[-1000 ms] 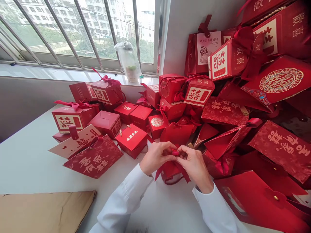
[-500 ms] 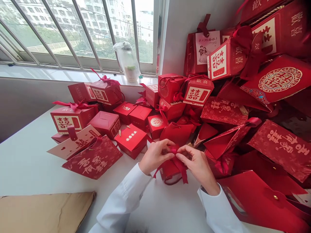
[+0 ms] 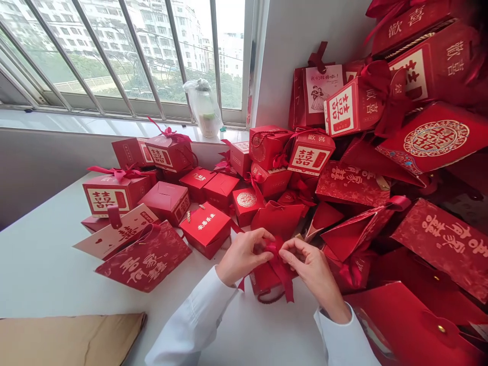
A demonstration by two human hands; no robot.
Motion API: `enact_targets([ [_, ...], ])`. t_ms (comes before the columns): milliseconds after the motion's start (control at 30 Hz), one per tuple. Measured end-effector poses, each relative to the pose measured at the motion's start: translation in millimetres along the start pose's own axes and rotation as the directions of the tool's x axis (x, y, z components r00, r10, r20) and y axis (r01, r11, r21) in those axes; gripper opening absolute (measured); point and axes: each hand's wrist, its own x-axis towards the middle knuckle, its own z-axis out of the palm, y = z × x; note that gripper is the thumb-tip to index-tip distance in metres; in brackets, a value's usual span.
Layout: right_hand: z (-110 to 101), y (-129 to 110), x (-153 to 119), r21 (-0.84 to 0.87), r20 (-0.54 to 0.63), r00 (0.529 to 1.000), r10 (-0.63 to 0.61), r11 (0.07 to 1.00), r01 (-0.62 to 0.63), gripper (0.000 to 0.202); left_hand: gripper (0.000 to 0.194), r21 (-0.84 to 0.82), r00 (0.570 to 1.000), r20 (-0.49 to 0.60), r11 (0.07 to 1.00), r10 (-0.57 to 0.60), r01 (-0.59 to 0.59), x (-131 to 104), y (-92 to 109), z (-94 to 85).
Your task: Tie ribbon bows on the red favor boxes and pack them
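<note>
- A red ribbon lies over a small red box on the near part of the table, ahead of the person; clock directions below are taken from the ribbon's gathered top.
- The ribbon's longest visible tail slants down the box towards 5 o'clock. A shorter end pokes out near 8 o'clock, beyond the left hand. A twisted cord handle loops off the box at 6 o'clock.
- The left hand, at 8 o'clock, is nearer: its thumb and forefinger are pinched on the ribbon's gathered top, which sits at their tips towards 3 o'clock.
- The right hand, at 4 o'clock, has its thumb and forefinger drawn together just at the ribbon's edge, so for them the ribbon lies towards 9 o'clock. Whether they grip it or only touch it cannot be told.
- White sleeves reach in from 7 and 5 o'clock.
- An upright red flap stands at 12 o'clock; a bright red box with pale writing sits at 10.
- A heap of red gift boxes and bags spreads from 1 to 4 o'clock.
- Farther out, brown cardboard lies at 8 o'clock, and a bagged drink cup stands on the windowsill at 11.
</note>
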Motion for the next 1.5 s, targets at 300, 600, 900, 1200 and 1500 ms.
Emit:
enact_targets([
  [300,2.3,-11.4,2.8,-0.117,0.012,0.999,-0.04,0.992,0.041,0.021,0.011,-0.007,0.999,0.035,1.0,0.009,-0.009,-1.0,3.3,-0.1],
  [600,0.3,1.2,2.0,0.036,-0.014,1.0,-0.008,0.999,0.009,0.024,0.01,0.153,1.0,-0.031,0.988,-0.002,0.007,-2.8,7.5,5.9],
  [900,-2.2,2.8,-3.5,-0.004,-0.05,0.998,-0.025,1.0,0.025,0.026,0.014,0.101,0.999,-0.025,0.994,0.034,-0.031,-3.1,3.8,8.6],
  [1200,1.7,-8.2,4.5,-0.104,-0.039,0.998,-0.056,0.993,0.052,0.029,0.018,0.118,1.0,-0.004,0.993,0.002,-0.002,-3.1,4.7,9.3],
  [1500,2.0,-6.7,3.4,-0.097,-0.105,0.993,-0.047,0.995,0.037,0.03,0.02,0.169,0.997,-0.022,0.982,-0.08,0.082,-4.2,8.1,14.0],
])
